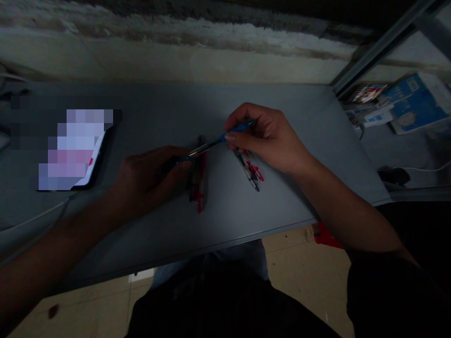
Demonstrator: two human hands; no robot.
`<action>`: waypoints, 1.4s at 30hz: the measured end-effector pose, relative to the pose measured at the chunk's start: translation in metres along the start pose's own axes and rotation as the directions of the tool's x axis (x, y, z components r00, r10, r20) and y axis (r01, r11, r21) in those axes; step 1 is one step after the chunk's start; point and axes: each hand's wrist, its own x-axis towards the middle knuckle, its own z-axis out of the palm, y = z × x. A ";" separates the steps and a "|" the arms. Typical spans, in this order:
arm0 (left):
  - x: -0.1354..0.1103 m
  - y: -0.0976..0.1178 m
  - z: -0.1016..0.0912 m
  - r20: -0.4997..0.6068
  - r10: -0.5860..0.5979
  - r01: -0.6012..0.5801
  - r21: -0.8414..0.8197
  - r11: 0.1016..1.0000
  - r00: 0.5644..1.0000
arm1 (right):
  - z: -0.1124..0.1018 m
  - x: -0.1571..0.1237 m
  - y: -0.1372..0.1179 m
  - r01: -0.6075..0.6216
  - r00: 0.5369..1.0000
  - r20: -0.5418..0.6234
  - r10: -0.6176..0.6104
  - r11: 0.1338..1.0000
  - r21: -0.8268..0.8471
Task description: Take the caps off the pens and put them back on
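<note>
A slim pen (pixel 202 149) with a clear barrel and a blue end spans the gap between my hands, above the grey tabletop (pixel 282 206). My left hand (pixel 153 173) is closed around its dark lower end. At the upper right, my right hand (pixel 266 136) pinches the blue part between thumb and fingers. Red and dark pens (pixel 199 195) lie on the table just beyond my left fingertips. Another clear pen with a black tip (pixel 251 176) and a red pen (pixel 256 170) rest below my right hand, their upper ends hidden by it.
A tablet or phone (pixel 97 162) with a lit, blurred screen stands at the left, a white cable (pixel 35 217) near it. To the right, past a metal post (pixel 380 47), are a blue booklet (pixel 416 103) and a dark mouse-like object (pixel 394 175). A wall runs behind.
</note>
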 end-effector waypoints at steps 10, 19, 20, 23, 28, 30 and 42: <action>0.001 -0.002 0.002 0.017 0.069 -0.069 0.010 0.998 0.997 | 0.023 0.002 -0.003 -0.010 1.000 -0.012 0.014 0.956 0.293; -0.005 -0.002 0.006 -0.035 0.168 -0.163 0.117 0.980 0.985 | 0.023 -0.008 -0.022 -0.196 0.980 0.045 0.193 0.977 0.087; -0.005 -0.002 0.006 -0.041 0.165 -0.159 0.127 0.979 0.985 | 0.022 -0.008 -0.022 -0.164 0.986 0.012 0.164 0.986 0.033; -0.004 -0.001 0.004 -0.059 0.127 -0.118 0.139 0.983 0.990 | 0.016 -0.008 -0.016 -0.006 0.997 -0.078 0.000 0.996 -0.086; -0.004 -0.005 0.001 -0.072 0.065 -0.054 0.149 0.987 0.995 | 0.008 -0.006 -0.010 0.133 0.991 0.023 -0.131 0.986 -0.098; -0.004 -0.005 0.000 -0.047 0.068 -0.062 0.124 0.990 0.997 | 0.008 -0.006 -0.012 0.089 0.995 0.062 -0.083 0.991 -0.096; -0.002 0.000 0.001 0.004 0.106 -0.106 0.105 0.989 0.994 | 0.009 -0.007 -0.019 0.009 0.999 0.051 -0.004 0.996 -0.092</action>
